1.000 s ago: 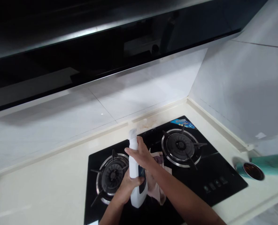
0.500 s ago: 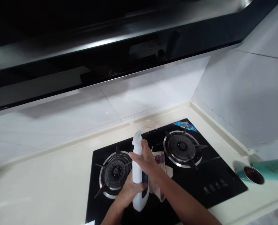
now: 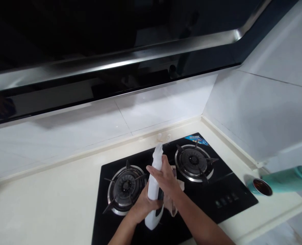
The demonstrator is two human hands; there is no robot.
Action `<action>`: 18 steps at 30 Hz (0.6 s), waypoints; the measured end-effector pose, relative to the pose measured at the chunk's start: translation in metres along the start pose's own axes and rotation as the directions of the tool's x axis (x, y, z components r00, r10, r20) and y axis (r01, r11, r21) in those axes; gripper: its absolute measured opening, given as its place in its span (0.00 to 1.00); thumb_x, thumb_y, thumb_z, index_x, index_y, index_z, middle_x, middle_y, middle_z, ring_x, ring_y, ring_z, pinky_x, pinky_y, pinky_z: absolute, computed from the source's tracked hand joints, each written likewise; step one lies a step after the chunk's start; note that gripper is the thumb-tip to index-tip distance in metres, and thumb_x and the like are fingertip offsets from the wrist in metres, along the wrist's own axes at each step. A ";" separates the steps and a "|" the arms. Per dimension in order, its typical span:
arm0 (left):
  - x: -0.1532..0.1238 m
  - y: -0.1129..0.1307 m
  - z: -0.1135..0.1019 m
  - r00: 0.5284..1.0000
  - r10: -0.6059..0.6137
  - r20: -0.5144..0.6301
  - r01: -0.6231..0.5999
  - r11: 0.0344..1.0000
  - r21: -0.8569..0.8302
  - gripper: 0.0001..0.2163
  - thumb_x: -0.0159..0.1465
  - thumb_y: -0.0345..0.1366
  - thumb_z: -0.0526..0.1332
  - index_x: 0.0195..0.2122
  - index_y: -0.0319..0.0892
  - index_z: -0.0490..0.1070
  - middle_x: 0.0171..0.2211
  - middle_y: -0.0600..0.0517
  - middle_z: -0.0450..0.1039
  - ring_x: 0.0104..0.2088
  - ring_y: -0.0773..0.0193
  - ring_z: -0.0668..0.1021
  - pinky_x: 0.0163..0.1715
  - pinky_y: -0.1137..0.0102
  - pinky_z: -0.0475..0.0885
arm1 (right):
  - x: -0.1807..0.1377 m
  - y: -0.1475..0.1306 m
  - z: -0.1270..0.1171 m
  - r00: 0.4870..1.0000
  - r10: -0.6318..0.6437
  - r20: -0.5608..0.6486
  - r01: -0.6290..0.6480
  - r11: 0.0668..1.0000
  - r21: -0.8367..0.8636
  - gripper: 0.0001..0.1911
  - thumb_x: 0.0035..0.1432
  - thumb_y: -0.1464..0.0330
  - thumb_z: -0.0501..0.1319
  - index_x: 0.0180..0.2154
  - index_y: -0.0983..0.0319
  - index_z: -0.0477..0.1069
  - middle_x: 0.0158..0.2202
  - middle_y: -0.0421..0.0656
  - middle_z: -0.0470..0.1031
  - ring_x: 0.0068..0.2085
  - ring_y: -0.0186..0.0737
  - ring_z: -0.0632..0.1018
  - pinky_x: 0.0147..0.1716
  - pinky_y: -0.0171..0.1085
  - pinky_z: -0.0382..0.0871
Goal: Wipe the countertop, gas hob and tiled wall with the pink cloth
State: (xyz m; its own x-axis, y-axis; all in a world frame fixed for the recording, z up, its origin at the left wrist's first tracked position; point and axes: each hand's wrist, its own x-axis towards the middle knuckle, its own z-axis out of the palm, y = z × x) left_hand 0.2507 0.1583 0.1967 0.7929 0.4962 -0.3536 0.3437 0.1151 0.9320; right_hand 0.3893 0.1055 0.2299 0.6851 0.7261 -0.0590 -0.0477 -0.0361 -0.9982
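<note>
A white spray bottle (image 3: 154, 189) is held between both hands over the middle of the black gas hob (image 3: 212, 217). My right hand (image 3: 167, 177) is closed round its upper part, just below the white spray head. Lower down, my left hand (image 3: 146, 202) grips the bottle's body from the left side. Behind my right hand a crumpled cloth (image 3: 171, 206) with a purple patch lies on the hob, partly hidden by the hand and forearm. The left burner (image 3: 126, 185) and right burner (image 3: 194, 160) stand on either side of the bottle.
A dark range hood (image 3: 115, 61) hangs low across the top of the view. At the right edge of the counter (image 3: 44, 197) stands a green cup (image 3: 260, 187) of dark liquid, beside a green flask (image 3: 286, 181). Tiled walls close off the back and right.
The view has tilted up and turned right, showing more of the hood and flask. Both hands keep hold of the bottle, now slightly further right over the hob.
</note>
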 end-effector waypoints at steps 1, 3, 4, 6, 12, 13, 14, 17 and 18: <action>-0.003 0.000 0.001 1.000 0.021 -0.012 -0.020 1.000 0.016 0.21 0.47 0.31 0.70 0.44 0.41 0.74 0.40 0.51 0.77 0.44 0.56 0.75 0.45 0.65 0.74 | -0.002 -0.002 0.000 1.000 -0.019 0.018 0.019 1.000 0.001 0.19 0.56 0.58 0.67 0.43 0.55 0.61 0.36 0.36 0.69 0.37 0.40 0.74 0.39 0.41 0.72; -0.009 0.000 0.002 0.998 0.053 -0.043 -0.051 0.998 0.040 0.20 0.48 0.31 0.69 0.44 0.42 0.74 0.41 0.50 0.77 0.45 0.55 0.76 0.47 0.63 0.74 | -0.007 -0.007 0.000 0.997 -0.055 0.060 0.056 0.998 -0.011 0.20 0.55 0.60 0.67 0.46 0.56 0.62 0.38 0.37 0.71 0.38 0.40 0.75 0.41 0.41 0.73; -0.013 -0.001 0.003 0.996 0.062 -0.059 -0.059 0.997 0.046 0.21 0.48 0.31 0.69 0.45 0.42 0.74 0.42 0.50 0.78 0.45 0.54 0.76 0.48 0.63 0.75 | -0.009 -0.010 0.001 0.994 -0.072 0.083 0.074 0.997 -0.021 0.22 0.55 0.61 0.68 0.47 0.56 0.62 0.40 0.38 0.72 0.40 0.41 0.75 0.43 0.42 0.73; -0.019 -0.004 0.005 0.993 0.070 -0.097 -0.066 0.997 0.046 0.24 0.47 0.30 0.69 0.48 0.43 0.74 0.43 0.50 0.78 0.45 0.53 0.77 0.48 0.62 0.75 | -0.015 -0.015 0.002 0.988 -0.091 0.124 0.096 0.995 -0.041 0.24 0.54 0.62 0.68 0.49 0.57 0.62 0.42 0.39 0.72 0.42 0.41 0.76 0.45 0.43 0.73; -0.038 -0.032 0.003 0.978 0.084 -0.190 -0.084 0.996 0.011 0.33 0.48 0.32 0.72 0.57 0.43 0.71 0.42 0.49 0.79 0.41 0.55 0.78 0.43 0.62 0.76 | -0.035 -0.024 0.020 0.965 -0.117 0.233 0.137 0.988 -0.073 0.28 0.54 0.63 0.68 0.54 0.56 0.62 0.44 0.40 0.73 0.45 0.44 0.77 0.49 0.45 0.74; -0.042 -0.039 0.002 0.975 0.083 -0.208 -0.085 0.996 0.002 0.34 0.47 0.32 0.73 0.58 0.43 0.70 0.41 0.49 0.79 0.40 0.55 0.78 0.42 0.63 0.76 | -0.039 -0.024 0.025 0.962 -0.122 0.243 0.146 0.986 -0.084 0.29 0.53 0.64 0.68 0.55 0.56 0.62 0.45 0.41 0.74 0.46 0.44 0.77 0.49 0.46 0.75; -0.046 -0.046 0.000 0.971 0.083 -0.225 -0.088 0.996 -0.008 0.34 0.47 0.33 0.73 0.58 0.43 0.70 0.41 0.49 0.79 0.39 0.56 0.78 0.42 0.63 0.76 | -0.043 -0.023 0.030 0.959 -0.127 0.253 0.155 0.983 -0.094 0.31 0.53 0.65 0.69 0.57 0.56 0.62 0.46 0.41 0.74 0.47 0.45 0.77 0.50 0.46 0.75; -0.059 -0.063 -0.007 0.964 0.074 -0.257 -0.094 0.993 -0.066 0.33 0.48 0.34 0.74 0.57 0.44 0.69 0.44 0.47 0.79 0.42 0.55 0.78 0.44 0.63 0.76 | -0.055 -0.020 0.048 0.950 -0.135 0.281 0.173 0.978 -0.115 0.35 0.51 0.65 0.69 0.59 0.56 0.62 0.48 0.43 0.75 0.49 0.47 0.78 0.51 0.47 0.76; -0.064 -0.067 -0.011 0.967 0.062 -0.247 -0.090 0.991 -0.100 0.33 0.49 0.35 0.74 0.57 0.44 0.69 0.45 0.47 0.79 0.43 0.55 0.78 0.46 0.63 0.76 | -0.059 -0.019 0.055 0.949 -0.130 0.286 0.171 0.977 -0.123 0.35 0.51 0.65 0.69 0.60 0.56 0.62 0.48 0.43 0.75 0.48 0.47 0.78 0.51 0.47 0.76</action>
State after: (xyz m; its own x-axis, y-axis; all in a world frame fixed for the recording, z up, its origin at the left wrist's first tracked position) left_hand 0.1713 0.1282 0.1581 0.6636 0.6999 -0.2641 0.2190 0.1558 0.9632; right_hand 0.3099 0.1012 0.2529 0.4484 0.8905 0.0769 0.1605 0.0044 -0.9870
